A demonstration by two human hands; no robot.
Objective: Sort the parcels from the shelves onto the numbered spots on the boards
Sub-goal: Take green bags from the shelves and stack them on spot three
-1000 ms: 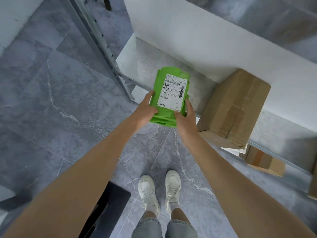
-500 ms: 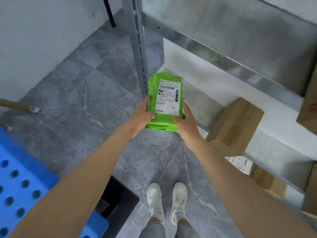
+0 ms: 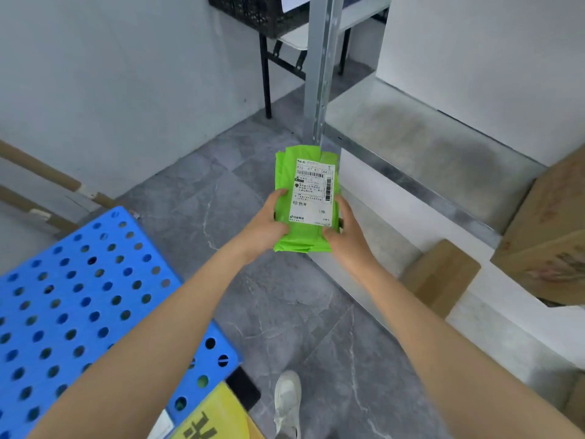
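Note:
A green soft parcel with a white shipping label is held up in front of me, label facing the camera. My left hand grips its left edge, thumb on top. My right hand grips its right lower corner. The parcel hangs in the air just left of the metal shelf and its upright post. A blue perforated board lies at the lower left, with a yellow marker at its near corner.
Cardboard boxes sit on the shelf: one large at the right edge, one smaller on the lower level. A black crate on a small table stands at the back. Cardboard tubes lean by the left wall. Grey tiled floor lies between board and shelf.
My view has swung left and up; the parcel has come off the shelf and moved away from it with both hands. The blue board has come further into view.

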